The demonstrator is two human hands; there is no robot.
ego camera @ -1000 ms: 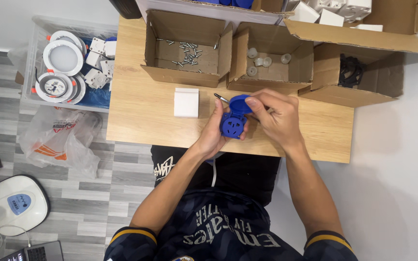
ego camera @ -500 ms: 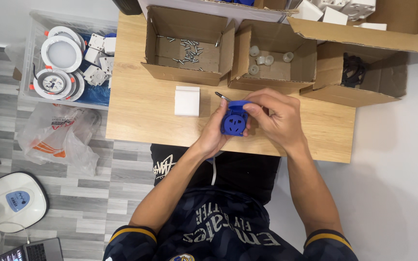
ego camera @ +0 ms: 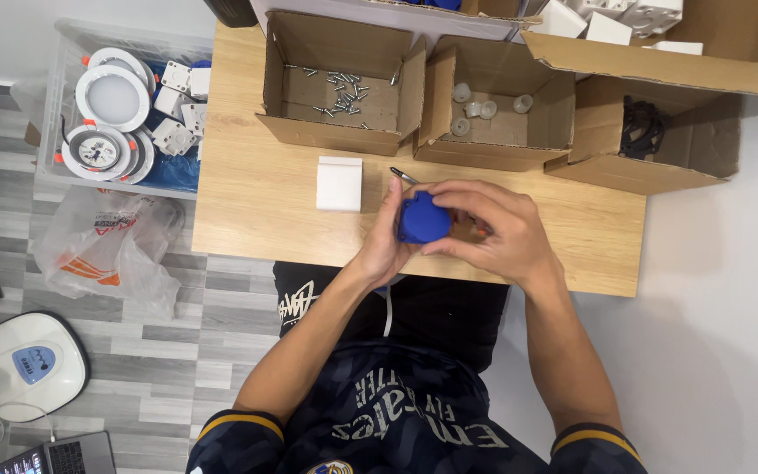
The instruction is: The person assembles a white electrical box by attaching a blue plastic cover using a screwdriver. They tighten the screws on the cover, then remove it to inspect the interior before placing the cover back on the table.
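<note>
Both hands hold a blue plastic socket body [ego camera: 423, 219] just above the wooden table [ego camera: 247, 211]. My left hand [ego camera: 385, 241] cups it from the left and below. My right hand [ego camera: 497, 226] wraps it from the right, fingers over its top edge. A screwdriver tip [ego camera: 403, 175] pokes out behind the hands. A white square block [ego camera: 339, 183] lies on the table to the left of the hands.
Three open cardboard boxes line the table's far edge: one with screws [ego camera: 337, 88], one with small clear caps [ego camera: 484, 110], one with black parts [ego camera: 642, 123]. A bin of round white lamps [ego camera: 111, 114] and a plastic bag [ego camera: 107, 241] sit on the floor at left.
The blue part has been turned: its face with the holes showed before, now a plain blue side faces up. My right hand has closed further over it.
</note>
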